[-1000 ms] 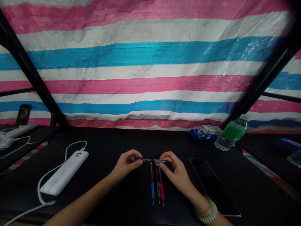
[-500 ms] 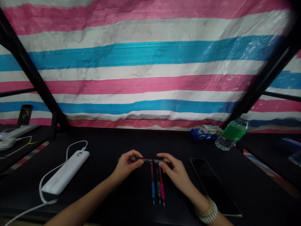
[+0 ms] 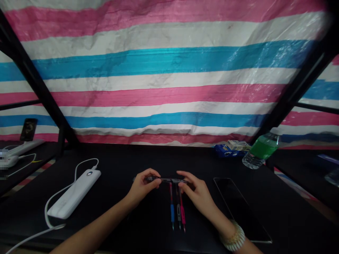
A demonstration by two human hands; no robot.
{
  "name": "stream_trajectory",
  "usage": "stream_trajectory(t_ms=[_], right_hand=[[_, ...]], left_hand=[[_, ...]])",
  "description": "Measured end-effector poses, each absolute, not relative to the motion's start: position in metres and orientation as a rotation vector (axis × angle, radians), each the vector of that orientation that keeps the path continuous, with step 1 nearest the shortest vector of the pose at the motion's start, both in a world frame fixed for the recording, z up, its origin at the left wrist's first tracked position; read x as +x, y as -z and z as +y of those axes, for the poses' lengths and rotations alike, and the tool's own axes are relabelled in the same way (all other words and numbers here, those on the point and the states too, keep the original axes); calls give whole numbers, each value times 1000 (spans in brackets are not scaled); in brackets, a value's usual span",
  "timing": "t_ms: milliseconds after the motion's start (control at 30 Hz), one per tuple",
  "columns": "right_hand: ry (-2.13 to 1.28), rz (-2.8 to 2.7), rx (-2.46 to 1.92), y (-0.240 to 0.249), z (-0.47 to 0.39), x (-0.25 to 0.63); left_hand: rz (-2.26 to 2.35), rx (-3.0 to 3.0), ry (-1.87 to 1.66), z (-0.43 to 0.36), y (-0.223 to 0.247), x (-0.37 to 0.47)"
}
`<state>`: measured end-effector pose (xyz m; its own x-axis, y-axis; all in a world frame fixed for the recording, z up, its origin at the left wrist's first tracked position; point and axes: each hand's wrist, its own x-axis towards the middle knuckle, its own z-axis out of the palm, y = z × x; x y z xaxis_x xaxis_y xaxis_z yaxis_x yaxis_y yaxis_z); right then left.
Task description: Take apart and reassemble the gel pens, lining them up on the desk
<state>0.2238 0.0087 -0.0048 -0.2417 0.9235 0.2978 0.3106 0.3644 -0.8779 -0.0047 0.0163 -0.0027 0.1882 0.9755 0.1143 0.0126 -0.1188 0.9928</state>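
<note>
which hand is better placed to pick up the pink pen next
Probably the right hand: it is nearer the pink pen, while the left hand is farther across and pinches the dark pen.

Dark pen [image 3: 166, 180], grey-gripped, held nearly level, crosswise; three pens [image 3: 178, 212], blue-, grey- and pink-gripped, lie side by side

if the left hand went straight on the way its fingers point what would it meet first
Most likely the right hand: the left hand, pinching a dark pen, points across toward it. Depth is hard to judge from one view, so it could pass slightly in front or behind.
</note>
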Motion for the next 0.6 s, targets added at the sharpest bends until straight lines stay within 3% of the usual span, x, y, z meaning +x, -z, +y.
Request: stream_trajectory(t_ms=[600], right_hand=[[-756,-1779,-1088,7,7,224]], left_hand=[[1071,1291,-1195,17,6,-4]])
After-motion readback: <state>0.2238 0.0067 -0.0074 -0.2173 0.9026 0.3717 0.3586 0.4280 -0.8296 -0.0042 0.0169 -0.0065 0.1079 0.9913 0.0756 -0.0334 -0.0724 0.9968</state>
